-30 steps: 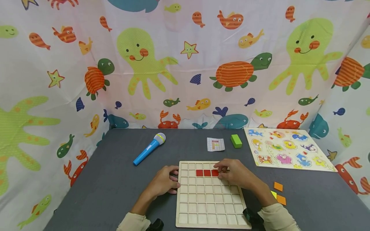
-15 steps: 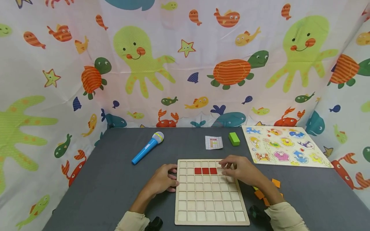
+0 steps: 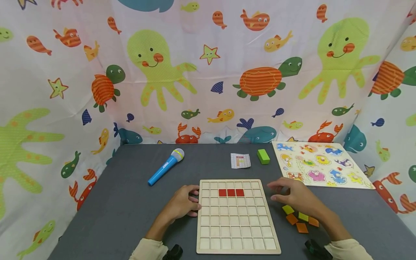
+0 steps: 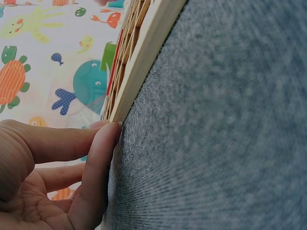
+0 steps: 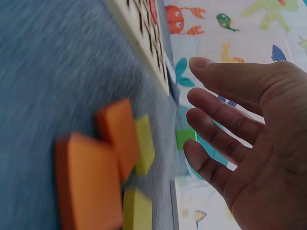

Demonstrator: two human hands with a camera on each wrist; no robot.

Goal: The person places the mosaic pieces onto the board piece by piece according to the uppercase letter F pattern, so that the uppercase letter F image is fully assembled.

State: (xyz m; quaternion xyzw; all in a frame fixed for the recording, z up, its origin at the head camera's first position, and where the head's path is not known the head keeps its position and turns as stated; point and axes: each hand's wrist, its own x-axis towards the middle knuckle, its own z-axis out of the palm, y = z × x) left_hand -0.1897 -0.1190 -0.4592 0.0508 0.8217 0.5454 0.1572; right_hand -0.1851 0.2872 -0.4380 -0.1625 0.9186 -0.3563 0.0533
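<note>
A wooden grid board (image 3: 238,221) lies on the dark table, with three red square tiles (image 3: 231,193) side by side in its second row from the far edge. My left hand (image 3: 182,202) touches the board's left edge; in the left wrist view its fingertips (image 4: 112,128) rest against the wooden side. To the right of the board hovers my right hand (image 3: 297,195), fingers loosely bent and nothing between them. Below it lie several loose tiles, orange (image 3: 302,228) and yellow (image 3: 287,209). The right wrist view shows an orange tile (image 5: 91,187) up close, blurred.
A blue toy microphone (image 3: 166,167) lies at the back left. Behind the board are a small printed grid card (image 3: 241,161) and a green block (image 3: 263,156). An animal puzzle board (image 3: 325,180) occupies the back right. A sea-animal curtain (image 3: 208,119) borders the table.
My right hand has moved away from the third red tile, off the board and rightward over the table. The loose tiles show more fully now. My left hand stays at the board's edge.
</note>
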